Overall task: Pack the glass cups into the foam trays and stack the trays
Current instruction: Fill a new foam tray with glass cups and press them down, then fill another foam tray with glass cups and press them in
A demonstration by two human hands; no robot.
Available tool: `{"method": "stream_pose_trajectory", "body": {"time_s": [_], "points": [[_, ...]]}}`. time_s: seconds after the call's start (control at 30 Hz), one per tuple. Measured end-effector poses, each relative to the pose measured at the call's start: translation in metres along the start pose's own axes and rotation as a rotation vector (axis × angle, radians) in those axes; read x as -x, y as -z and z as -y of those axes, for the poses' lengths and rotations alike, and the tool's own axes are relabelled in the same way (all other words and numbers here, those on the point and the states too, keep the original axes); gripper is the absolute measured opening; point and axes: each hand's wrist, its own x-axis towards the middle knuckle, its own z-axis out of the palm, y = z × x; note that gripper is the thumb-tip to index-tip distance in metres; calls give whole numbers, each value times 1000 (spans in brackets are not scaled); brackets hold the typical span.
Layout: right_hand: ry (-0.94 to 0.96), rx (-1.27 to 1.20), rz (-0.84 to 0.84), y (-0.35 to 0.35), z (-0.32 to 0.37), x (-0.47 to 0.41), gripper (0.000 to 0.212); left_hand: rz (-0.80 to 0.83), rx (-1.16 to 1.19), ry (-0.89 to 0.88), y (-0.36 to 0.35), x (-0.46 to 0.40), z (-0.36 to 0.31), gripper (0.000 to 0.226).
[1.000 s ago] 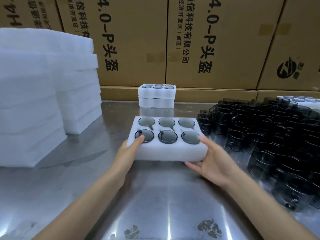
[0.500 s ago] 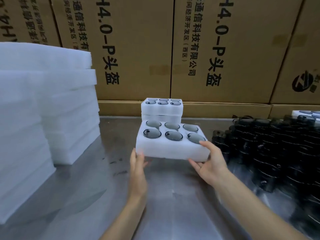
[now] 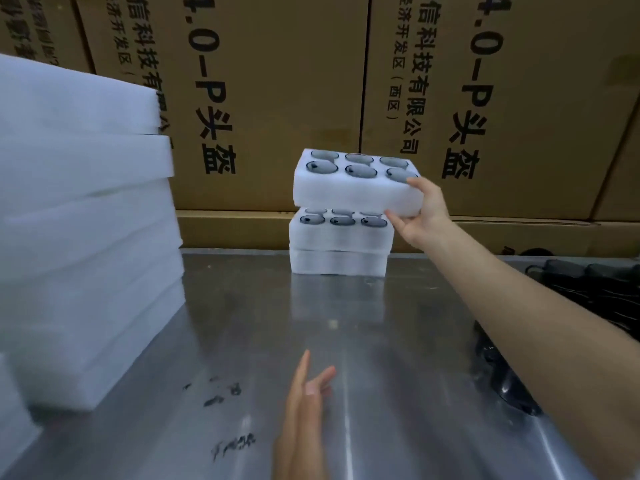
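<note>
Printed cardboard boxes (image 3: 277,98) behind, steel table (image 3: 381,341), perhaps scuffed

Filled tray (image 3: 353,195) above tray stack (image 3: 341,244), foam slabs (image 3: 86,220) left, boxes (image 3: 277,81) behind.

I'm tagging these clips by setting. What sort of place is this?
Probably a factory or warehouse packing station: printed shipping cartons line the wall, foam sheets are stacked on a steel table.

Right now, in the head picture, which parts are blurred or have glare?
Head view: the foam stack at left is smeared by motion blur; the steel table shows bright glare streaks and reflections; the dark cups at right are blurred into a mass; the held tray and right hand are fairly sharp; box edges bow from wide-angle distortion.
</note>
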Motion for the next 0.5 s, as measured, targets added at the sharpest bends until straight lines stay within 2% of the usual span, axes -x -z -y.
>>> {"method": "stream_pose_trajectory", "body": {"time_s": [0.07, 0.1, 0.13, 0.17, 0.2, 0.23, 0.33, 0.4, 0.47, 0.5], "points": [[-7, 19, -26, -11, -6, -20, 50, 46, 32, 72, -3, -4, -9, 107], [-12, 37, -34, -14, -10, -30, 55, 54, 20, 80, -1, -4, -10, 120], [-21, 61, -37, -16, -16, -39, 59, 42, -14, 108, -1, -6, -10, 103], [-33, 95, -38, -17, -21, -46, 60, 45, -37, 71, -2, -4, -8, 74], [-46, 130, -44, -17, -25, -52, 59, 13, -24, 37, -2, -4, -3, 55], [-56, 165, -52, -16, -28, -57, 57, -6, -34, 24, -1, -3, 1, 50], [-71, 259, -36, -15, -27, -64, 48, -88, -25, 20, -3, -5, 6, 48], [-74, 431, -30, -17, -23, -62, 39, -84, -5, 28, -7, -5, 4, 47], [-48, 645, -54, -18, -21, -62, 51, -55, -10, 22, -7, -3, 2, 50], [-26, 730, -66, -17, -22, -64, 59, -50, -8, 34, -10, -3, -1, 63]]}}
